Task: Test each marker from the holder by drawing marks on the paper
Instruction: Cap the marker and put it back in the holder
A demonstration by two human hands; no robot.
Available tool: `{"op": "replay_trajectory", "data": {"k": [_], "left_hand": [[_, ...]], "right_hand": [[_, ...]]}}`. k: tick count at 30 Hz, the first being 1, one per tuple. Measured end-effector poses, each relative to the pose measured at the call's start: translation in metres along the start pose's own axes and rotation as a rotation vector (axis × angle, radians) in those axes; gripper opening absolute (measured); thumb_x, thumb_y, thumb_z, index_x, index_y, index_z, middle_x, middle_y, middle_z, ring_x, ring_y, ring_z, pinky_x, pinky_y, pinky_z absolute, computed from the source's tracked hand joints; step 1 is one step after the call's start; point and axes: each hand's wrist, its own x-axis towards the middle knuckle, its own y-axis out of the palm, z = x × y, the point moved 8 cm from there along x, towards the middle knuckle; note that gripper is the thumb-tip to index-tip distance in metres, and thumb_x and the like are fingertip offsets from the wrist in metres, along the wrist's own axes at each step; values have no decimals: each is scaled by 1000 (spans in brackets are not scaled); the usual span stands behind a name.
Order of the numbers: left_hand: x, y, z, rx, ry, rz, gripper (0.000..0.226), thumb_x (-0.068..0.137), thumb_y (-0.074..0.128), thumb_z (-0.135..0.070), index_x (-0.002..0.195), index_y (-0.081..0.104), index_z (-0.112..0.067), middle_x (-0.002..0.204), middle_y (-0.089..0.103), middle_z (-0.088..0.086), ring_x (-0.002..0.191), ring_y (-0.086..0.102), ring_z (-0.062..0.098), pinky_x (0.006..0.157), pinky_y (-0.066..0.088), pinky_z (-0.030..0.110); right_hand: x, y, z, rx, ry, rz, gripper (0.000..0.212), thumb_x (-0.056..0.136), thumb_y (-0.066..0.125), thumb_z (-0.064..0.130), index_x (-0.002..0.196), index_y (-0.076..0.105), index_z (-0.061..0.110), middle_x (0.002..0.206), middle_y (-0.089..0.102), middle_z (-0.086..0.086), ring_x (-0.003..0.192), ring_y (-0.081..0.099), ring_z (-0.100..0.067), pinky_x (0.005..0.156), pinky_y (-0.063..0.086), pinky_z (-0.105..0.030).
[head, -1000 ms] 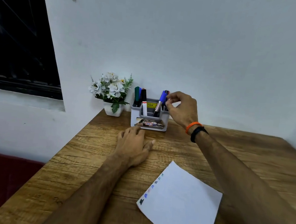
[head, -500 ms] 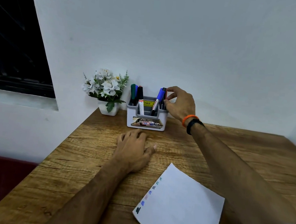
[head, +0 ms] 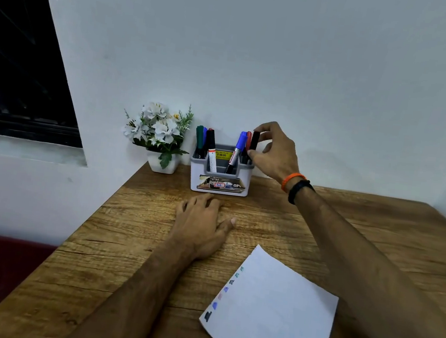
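Note:
A grey marker holder (head: 219, 181) stands at the back of the wooden desk against the wall, with several markers upright in its left and right compartments. My right hand (head: 274, 153) reaches over the holder's right side and pinches a black-capped marker (head: 254, 142) between thumb and index finger; that marker still stands in the holder beside a red one and a blue one (head: 237, 151). My left hand (head: 202, 221) rests flat on the desk in front of the holder. A white paper (head: 272, 314) lies near me, with several small colour marks along its left edge.
A small white pot of white flowers (head: 159, 134) sits left of the holder at the desk's back left corner. The wooden desk (head: 347, 231) ends at a left edge above a dark red surface. A dark window is on the left wall.
My right hand has shifted from the blue marker's cap to the black-capped marker at the holder's right end and pinches it. My left hand has stayed flat on the desk.

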Motion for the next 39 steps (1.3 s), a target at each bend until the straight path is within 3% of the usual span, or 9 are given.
{"op": "replay_trajectory", "data": {"k": [5,10,16,21,25,28,30,33,39], "left_hand": [[0,-1,-1,3,8,-14,60,94,32,-61,141,40,-25,151,34,3,140,27,21,115,18,49],[-1,-2,-1,4,13,-24,59,94,32,-61,139,41,-24,150,36,3,139,29,21,115,19,48],[-2,-2,-2,2,5,1,61,94,32,-62,141,40,-24,152,34,3,140,28,21,116,17,49],[-6,-12,-3,-150,29,-59,55,94,40,-56,136,46,-22,142,47,1,131,40,20,111,29,47],[-17,-50,-9,-696,44,-204,44,93,47,-52,119,61,-19,113,63,-4,99,58,10,86,48,30],[-24,-71,-17,-1020,84,-216,44,84,54,-57,100,67,-17,96,71,7,79,63,10,74,52,32],[-30,-72,-24,-1062,91,-186,32,86,63,-40,99,67,-11,94,72,9,76,64,9,67,51,25],[-34,-69,-35,-1048,122,-133,23,84,71,-22,99,68,-5,92,73,13,72,64,12,63,52,29],[-34,-72,-34,-1073,146,-167,11,83,70,-10,91,68,-4,80,70,-1,67,64,4,60,55,21]], "right_hand": [[-10,3,-9,68,98,26,43,73,80,18,106,55,25,82,66,13,74,62,-11,73,52,-32],[-13,-3,-8,156,122,-18,23,75,84,22,92,70,19,82,71,7,81,67,-8,68,48,-15],[-14,-48,31,452,12,-200,25,80,81,23,101,74,13,91,75,1,86,70,-12,78,57,-31],[-47,-53,50,573,83,5,18,85,76,20,102,74,14,87,68,-7,74,63,-11,66,53,-23],[-95,-38,39,551,145,155,19,81,79,13,97,72,6,74,69,-6,60,64,-13,59,53,-23],[-122,-30,25,464,184,202,34,72,88,22,99,70,12,78,75,-9,67,72,-17,71,60,-38],[-138,-31,19,452,182,200,38,68,90,23,98,67,15,76,75,-3,70,73,-18,75,61,-40],[-153,-32,22,398,121,227,43,66,91,23,99,65,15,75,75,1,72,72,-10,74,60,-30],[-155,-31,12,284,116,360,34,67,90,31,94,72,20,75,74,0,69,70,-10,64,54,-25]]}}
